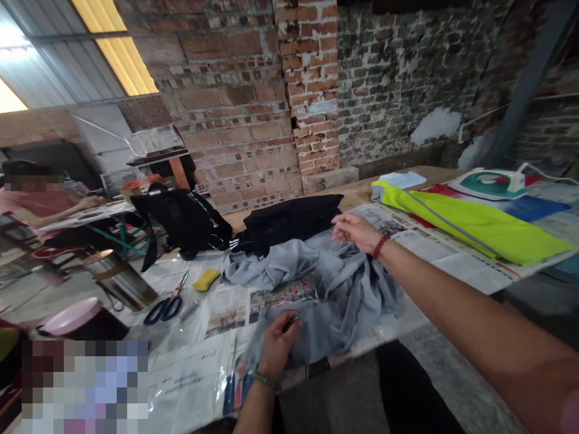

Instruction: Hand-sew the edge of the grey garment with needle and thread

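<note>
A crumpled piece of grey cloth (348, 295) lies in loose folds on the newspaper-covered table. My left hand (280, 340) is closed, its thumb and fingers pinching the near left part of this cloth. Above the far right folds, my right hand (355, 232) is raised with thumb and fingertips drawn together. Whatever those fingertips may hold is too small to make out. Folded black fabric (294, 220) lies just behind the grey cloth, near the right hand.
Scissors (169, 304), a yellow sponge (205, 279), a metal flask (120, 280) and a black bag (181, 220) are on the left. A neon-yellow garment (470, 223) and an iron (491, 182) lie right. Another person (40, 208) sits at a far-left table.
</note>
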Motion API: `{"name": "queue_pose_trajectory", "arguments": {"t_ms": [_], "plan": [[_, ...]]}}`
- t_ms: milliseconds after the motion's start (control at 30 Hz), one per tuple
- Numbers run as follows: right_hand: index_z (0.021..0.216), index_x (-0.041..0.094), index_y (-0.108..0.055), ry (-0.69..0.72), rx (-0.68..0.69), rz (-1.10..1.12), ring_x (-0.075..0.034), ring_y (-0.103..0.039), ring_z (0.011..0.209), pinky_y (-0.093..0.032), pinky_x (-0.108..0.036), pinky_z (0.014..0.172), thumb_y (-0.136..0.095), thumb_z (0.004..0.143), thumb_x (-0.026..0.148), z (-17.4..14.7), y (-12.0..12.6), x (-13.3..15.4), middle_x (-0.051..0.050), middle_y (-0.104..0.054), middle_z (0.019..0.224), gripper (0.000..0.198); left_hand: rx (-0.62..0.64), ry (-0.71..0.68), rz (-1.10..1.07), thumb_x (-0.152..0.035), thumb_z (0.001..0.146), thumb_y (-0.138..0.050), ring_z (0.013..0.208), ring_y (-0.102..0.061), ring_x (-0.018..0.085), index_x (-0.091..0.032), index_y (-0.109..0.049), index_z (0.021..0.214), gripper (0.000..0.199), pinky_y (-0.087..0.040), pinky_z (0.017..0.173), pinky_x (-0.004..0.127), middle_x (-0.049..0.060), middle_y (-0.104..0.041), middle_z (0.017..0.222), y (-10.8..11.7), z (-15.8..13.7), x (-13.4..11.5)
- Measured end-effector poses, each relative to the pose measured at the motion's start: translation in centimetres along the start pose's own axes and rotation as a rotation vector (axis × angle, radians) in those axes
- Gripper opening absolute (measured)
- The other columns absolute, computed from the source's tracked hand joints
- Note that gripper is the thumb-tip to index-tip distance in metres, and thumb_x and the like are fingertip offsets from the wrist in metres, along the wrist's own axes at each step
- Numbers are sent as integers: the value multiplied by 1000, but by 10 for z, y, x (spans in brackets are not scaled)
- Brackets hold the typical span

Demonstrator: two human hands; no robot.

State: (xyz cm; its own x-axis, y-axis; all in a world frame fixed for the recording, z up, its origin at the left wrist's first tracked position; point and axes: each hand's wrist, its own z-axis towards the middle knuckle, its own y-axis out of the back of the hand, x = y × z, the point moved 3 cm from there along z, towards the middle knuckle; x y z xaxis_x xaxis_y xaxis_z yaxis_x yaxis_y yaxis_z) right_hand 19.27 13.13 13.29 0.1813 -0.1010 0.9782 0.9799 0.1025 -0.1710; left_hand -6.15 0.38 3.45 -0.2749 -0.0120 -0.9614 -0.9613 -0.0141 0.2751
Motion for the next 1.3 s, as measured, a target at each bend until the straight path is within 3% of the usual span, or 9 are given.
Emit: {"name": "queue_pose_trajectory", "arguments": {"t_ms": [100,233,333,533,767,1300], "plan": [[78,18,-58,-11,185,-361,-11,-57,51,-40,-21,47,-47,75,9,-12,-37,-33,3,-56,56,15,-14,-11,40,-32,61,-61,62,-50,14,-18,-65,69,17,-39,56,22,-2,-58,63,2,0,-2],[72,18,-68,400,512,-885,-13,-54,64,-39,-23,60,-51,71,8,-35,-89,-73,-1,-61,67,20,-17,-17,45,-32,61,-61,60,-50,14,-18,-65,68,16,-38,55,22,-2,-58,61,3,0,-3],[71,18,-71,513,632,-1086,-13,-51,63,-35,-23,56,-53,68,6,-47,-107,-94,-3,-61,69,21,-20,-15,33,-32,61,-60,59,-49,14,-18,-64,69,17,-38,54,22,-2,-57,61,4,2,0],[72,21,-72,554,701,-1067,-11,-48,59,-34,-21,53,-51,69,6,-56,-104,-96,-1,-59,65,26,-6,4,36,-32,63,-58,55,-47,12,-19,-64,69,15,-36,50,21,-3,-55,59,4,2,5],[80,22,-71,480,813,-974,-12,-52,67,-37,-21,62,-48,70,4,-65,-101,-88,-1,-63,71,30,45,6,-34,-31,65,-60,56,-47,12,-19,-65,69,14,-36,52,21,-4,-56,59,0,1,3],[88,19,-70,410,800,-926,-12,-57,74,-39,-19,67,-47,74,5,-65,-98,-96,-2,-65,81,30,49,-39,17,-36,68,-59,61,-51,13,-18,-67,74,21,-40,57,21,-1,-60,63,1,1,4]]}}
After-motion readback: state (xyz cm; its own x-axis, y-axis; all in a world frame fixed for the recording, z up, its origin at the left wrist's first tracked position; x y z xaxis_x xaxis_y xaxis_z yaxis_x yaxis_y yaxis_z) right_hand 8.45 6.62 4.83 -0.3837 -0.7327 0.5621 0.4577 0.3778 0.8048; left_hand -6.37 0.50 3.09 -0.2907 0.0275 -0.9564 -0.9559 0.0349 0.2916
